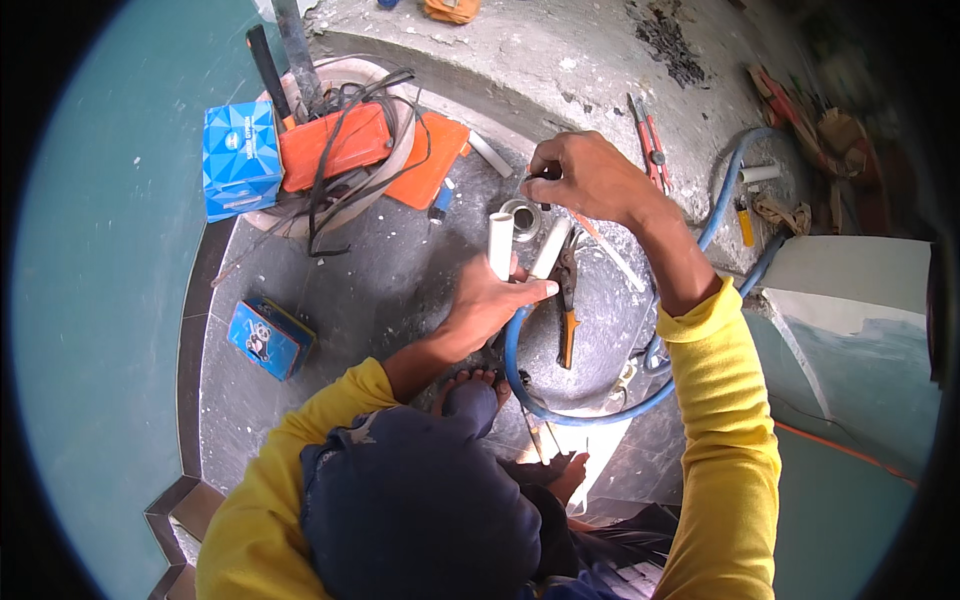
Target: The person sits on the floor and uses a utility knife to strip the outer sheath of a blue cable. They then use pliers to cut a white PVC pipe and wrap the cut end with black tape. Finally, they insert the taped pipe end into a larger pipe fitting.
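Note:
My left hand [488, 308] is closed around two white plastic pipes; the left pipe [500, 246] and the right pipe [549, 250] stick up past the fingers, open ends away from me. Just beyond them sits a small round metal tin [521, 219], its top open. Above the tin, my right hand [588, 178] pinches a small dark cap [545, 176], partly hidden by the fingers. Orange-handled snips [568, 305] lie to the right of the pipes.
A blue hose [600, 417] loops around the right side. Red-handled cutters [650, 145] rest on the rough concrete ledge [560, 70]. At left are a blue box [243, 160], an orange case [425, 165], coiled cable [325, 180] and a smaller blue box [268, 338].

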Tool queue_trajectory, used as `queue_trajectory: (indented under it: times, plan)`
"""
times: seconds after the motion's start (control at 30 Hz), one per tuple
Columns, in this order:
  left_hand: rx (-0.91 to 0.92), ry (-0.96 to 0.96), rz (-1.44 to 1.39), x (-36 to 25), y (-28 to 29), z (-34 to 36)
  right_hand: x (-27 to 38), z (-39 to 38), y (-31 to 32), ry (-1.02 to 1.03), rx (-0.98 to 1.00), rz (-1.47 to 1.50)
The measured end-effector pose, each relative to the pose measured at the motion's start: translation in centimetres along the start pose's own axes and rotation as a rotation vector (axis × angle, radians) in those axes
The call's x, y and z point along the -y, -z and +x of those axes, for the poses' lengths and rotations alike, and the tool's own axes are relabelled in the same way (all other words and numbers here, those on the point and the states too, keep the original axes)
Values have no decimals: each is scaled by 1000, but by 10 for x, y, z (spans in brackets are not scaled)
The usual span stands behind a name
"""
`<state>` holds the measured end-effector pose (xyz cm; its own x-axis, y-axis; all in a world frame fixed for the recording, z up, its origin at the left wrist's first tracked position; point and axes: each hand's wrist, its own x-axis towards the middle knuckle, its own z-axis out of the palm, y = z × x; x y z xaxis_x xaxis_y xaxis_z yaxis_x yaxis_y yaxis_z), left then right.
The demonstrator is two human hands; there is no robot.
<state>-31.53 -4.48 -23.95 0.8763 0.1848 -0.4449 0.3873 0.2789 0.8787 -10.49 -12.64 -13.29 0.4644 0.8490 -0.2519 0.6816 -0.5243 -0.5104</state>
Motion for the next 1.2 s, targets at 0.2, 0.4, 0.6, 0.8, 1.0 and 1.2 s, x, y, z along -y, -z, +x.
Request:
queue_trajectory:
  times: [0.2, 0.4, 0.6, 0.8, 1.0, 1.2]
  plan:
    - [-44, -36, -55, 5, -4, 0, 14, 4, 2, 5, 111, -171]
    - [-72, -31, 14, -3, -3, -3, 8, -21, 6, 152, -81, -112]
    - [-61, -7, -64, 2, 1, -1, 9, -63, 8, 99, -244, 54]
    - [-80, 10, -111, -11, 2, -7, -1, -99, -10, 12, -519, 190]
    - [-23, 25, -113, -11, 4, -7, 0, -98, -53, -70, -633, 395]
    - [-49, 16, -154, -8, 11, -9, -20, -116, -95, -187, -719, 651]
